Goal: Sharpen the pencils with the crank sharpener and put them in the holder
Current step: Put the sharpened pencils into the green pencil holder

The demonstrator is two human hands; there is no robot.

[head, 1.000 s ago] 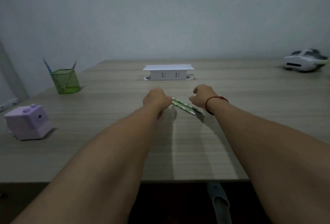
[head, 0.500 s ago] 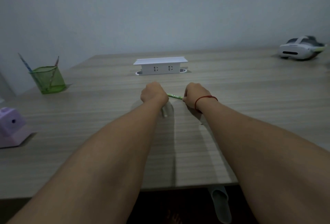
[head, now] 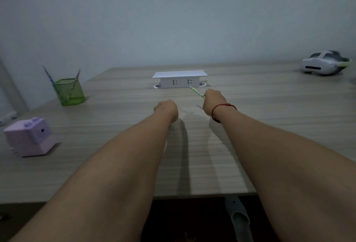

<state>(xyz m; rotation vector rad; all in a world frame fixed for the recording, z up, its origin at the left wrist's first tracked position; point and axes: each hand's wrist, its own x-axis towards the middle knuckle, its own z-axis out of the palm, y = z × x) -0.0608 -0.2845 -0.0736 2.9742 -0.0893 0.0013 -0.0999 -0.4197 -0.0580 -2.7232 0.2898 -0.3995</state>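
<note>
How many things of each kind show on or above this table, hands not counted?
Pencils: 3, one in right hand, two in holder
Green holder: 1
Purple sharpener: 1
White socket box: 1
White headset: 1
Total: 7

Legible text in view: none.

The thin green-and-white patterned pencil (head: pixel 196 91) pinched in my right hand (head: pixel 213 100) carries small printed marks, too fine and blurred to read. The front face of the white rectangular plastic socket box (head: pixel 180 80) shows only dark socket slots, with no lettering I can make out. Nothing readable shows on the lilac block-shaped plastic crank sharpener (head: pixel 28 137) or on the white-and-grey headset (head: pixel 323 65) at the far right of the table; the light is dim and both are soft in focus.
</note>
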